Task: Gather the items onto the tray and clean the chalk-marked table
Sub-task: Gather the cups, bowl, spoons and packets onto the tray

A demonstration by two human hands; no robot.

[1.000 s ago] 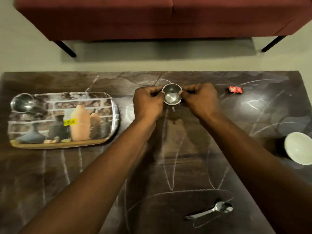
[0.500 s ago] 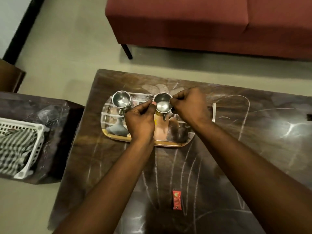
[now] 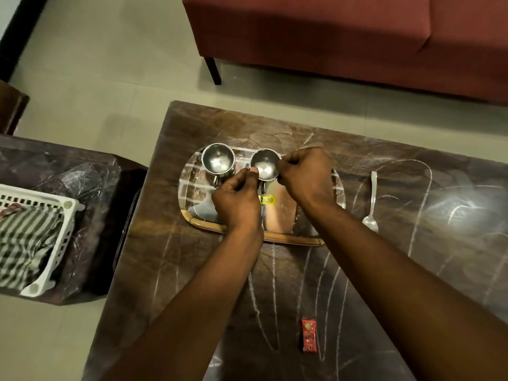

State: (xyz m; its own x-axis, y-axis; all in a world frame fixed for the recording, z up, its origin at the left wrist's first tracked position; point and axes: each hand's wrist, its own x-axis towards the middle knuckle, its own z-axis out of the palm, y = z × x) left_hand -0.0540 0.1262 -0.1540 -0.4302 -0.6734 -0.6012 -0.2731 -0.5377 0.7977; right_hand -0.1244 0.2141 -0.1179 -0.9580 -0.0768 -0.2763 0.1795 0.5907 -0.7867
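Left hand (image 3: 237, 198) and right hand (image 3: 305, 174), arms extended, pinch the steel cup (image 3: 264, 164) rim over the tray (image 3: 291, 237).

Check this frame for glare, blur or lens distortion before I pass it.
Head view: glare on the glossy tray washes out its print, and highlights bloom inside both steel cups. A bright patch sits on the table at right. Wide-angle bending skews the table edges; slight softness, hands readable.

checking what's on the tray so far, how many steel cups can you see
2. One steel cup stands at the tray's far left corner. The second cup is right beside it over the tray, pinched at its rim by the left hand and right hand. None others show.
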